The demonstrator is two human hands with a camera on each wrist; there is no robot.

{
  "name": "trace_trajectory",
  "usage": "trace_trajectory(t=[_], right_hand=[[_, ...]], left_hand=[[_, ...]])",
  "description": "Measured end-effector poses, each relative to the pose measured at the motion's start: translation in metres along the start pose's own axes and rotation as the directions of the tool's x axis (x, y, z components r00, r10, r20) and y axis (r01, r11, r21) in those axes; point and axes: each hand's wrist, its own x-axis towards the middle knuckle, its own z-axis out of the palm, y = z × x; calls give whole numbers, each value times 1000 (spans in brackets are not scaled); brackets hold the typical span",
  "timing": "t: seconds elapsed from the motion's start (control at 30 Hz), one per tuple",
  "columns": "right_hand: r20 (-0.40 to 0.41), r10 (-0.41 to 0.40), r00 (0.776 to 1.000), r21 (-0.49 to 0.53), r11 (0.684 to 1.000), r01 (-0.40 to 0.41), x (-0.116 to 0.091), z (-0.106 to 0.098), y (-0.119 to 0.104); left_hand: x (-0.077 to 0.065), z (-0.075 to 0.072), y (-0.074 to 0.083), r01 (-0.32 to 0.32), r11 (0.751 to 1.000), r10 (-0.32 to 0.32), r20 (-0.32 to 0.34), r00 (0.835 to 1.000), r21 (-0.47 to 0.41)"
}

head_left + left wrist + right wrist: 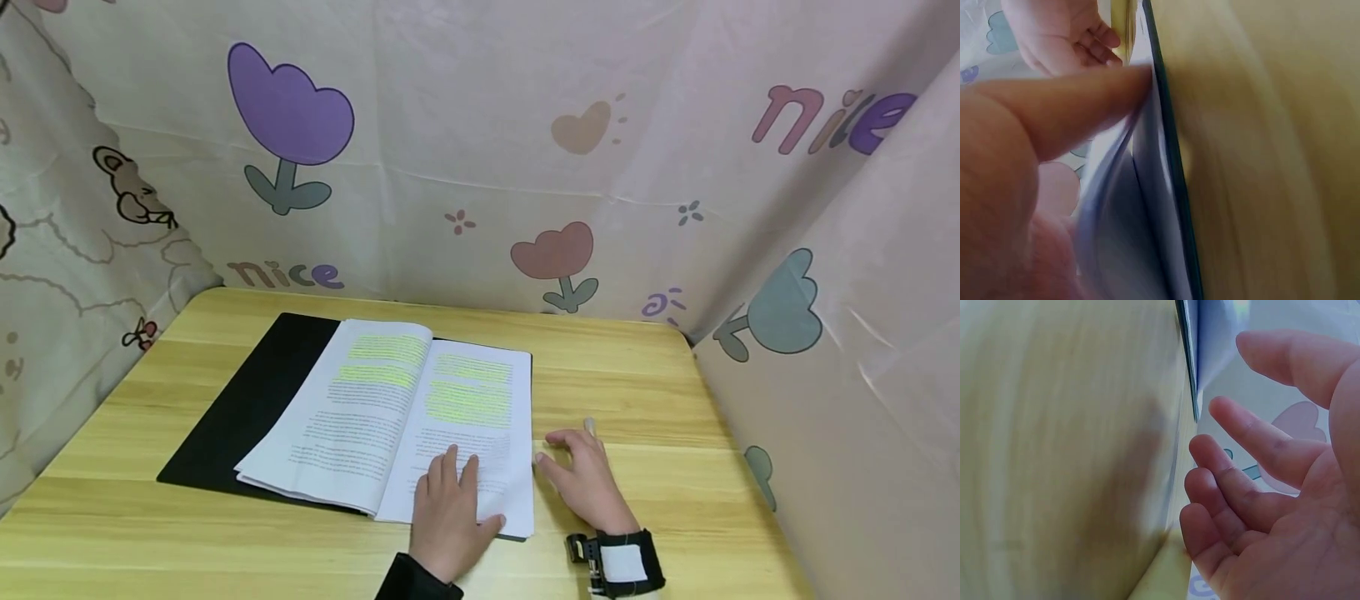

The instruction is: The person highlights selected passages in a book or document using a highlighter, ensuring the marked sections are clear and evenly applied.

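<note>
An open document [463, 450] of white printed pages lies in a black folder [247, 400], with yellow highlighting on the upper text of both pages. My left hand [450, 517] rests on the lower part of the right-hand page, fingers extended and thumb apart. In the left wrist view, that thumb [1097, 100] touches the edge of the pages, which bow up from the folder. My right hand [1272, 481] is just right of the document, fingers loosely bent and holding nothing. A small greyish stick-like end [590, 426] shows behind it; the rest is hidden.
The document lies on a wood-grain table [622, 367]. A patterned cloth [450, 125] with flowers and lettering hangs behind the table and along both sides. A black band with a white patch [624, 563] is strapped round my right wrist.
</note>
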Motion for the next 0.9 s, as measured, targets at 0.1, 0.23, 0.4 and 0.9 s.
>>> trace_trajectory(t=[0.1,0.23,0.4,0.9], right_hand=[[1,-9,1000,3,1000,9,0,1,-1],[4,-10,1000,9,1000,10,-1,1,0],[9,-7,1000,12,1000,7,-2,1,0],[15,-18,1000,4,1000,18,0,-2,2]], left_hand=[[1,0,-5,-7,999,6,-46,999,-34],[4,-1,-10,-8,997,1,-82,997,-79],[9,-15,-23,-20,984,-30,-278,960,-178],[7,-76,-86,163,916,-397,-778,487,-366]])
